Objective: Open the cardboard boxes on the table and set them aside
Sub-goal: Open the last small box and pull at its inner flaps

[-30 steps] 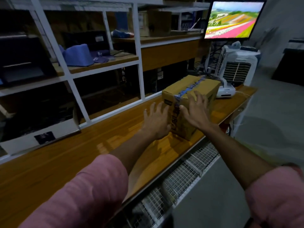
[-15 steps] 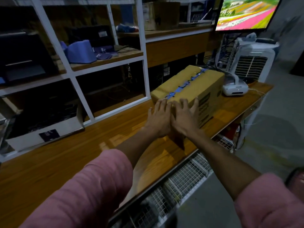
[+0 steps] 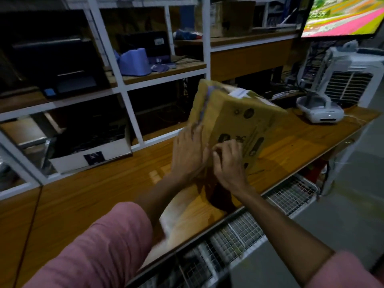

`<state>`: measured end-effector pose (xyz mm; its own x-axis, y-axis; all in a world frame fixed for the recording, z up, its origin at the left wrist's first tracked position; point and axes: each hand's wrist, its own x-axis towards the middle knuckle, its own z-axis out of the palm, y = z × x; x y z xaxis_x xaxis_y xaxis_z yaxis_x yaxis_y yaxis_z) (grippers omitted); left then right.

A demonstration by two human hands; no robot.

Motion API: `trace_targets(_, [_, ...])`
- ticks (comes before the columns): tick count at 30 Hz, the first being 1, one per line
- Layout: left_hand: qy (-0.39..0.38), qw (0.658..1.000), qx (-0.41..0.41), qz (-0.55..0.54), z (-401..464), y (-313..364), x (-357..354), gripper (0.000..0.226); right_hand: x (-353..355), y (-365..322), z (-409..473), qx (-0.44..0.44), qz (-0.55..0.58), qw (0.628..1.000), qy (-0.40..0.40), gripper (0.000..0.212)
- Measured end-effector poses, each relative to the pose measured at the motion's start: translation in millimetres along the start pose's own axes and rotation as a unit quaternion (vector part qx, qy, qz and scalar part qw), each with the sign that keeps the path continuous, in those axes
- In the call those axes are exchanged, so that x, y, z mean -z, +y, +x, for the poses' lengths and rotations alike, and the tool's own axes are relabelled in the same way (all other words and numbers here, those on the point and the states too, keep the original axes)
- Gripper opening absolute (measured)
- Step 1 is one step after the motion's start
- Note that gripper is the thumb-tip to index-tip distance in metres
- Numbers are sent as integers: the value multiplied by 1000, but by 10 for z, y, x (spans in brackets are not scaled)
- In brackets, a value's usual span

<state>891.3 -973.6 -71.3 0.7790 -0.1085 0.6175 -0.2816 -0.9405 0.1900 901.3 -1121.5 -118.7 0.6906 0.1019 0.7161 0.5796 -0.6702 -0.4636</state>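
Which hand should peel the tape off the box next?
Probably the right hand. Its fingers are curled at the near edge of the tilted cardboard box, beside the blue tape seam. The left hand lies flat against the box's side, steadying it.

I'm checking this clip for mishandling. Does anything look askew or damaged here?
Only the cardboard box is askew: it is tipped up on the table, held by the left hand and right hand. Its tape is still on; no damage is visible.
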Motion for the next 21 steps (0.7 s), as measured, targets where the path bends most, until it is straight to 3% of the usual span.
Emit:
trace_targets(2, [56, 997, -45, 6, 92, -21, 116, 72, 38, -12, 75, -22, 13, 999, 48, 23])
trace_targets(5, [9, 995, -57, 79, 197, -33, 251, 73, 54, -42, 142, -41, 16, 997, 59, 33])
trace_targets(7, [-56, 991, -17, 117, 164, -57, 286, 71, 53, -92, 160, -66, 27, 996, 45, 36])
trace_targets(12, [-201, 968, 139, 66, -228, -319, 216, 78, 32, -81, 193, -122, 28, 992, -26, 51])
trace_targets(18, [-60, 991, 55, 103, -121, -453, 427, 71, -87, -93, 241, -164, 28, 985, -38, 54])
trace_targets(21, [-63, 992, 28, 107, 208, -397, 526, 74, -141, -102, 240, -183, 45, 981, -45, 57])
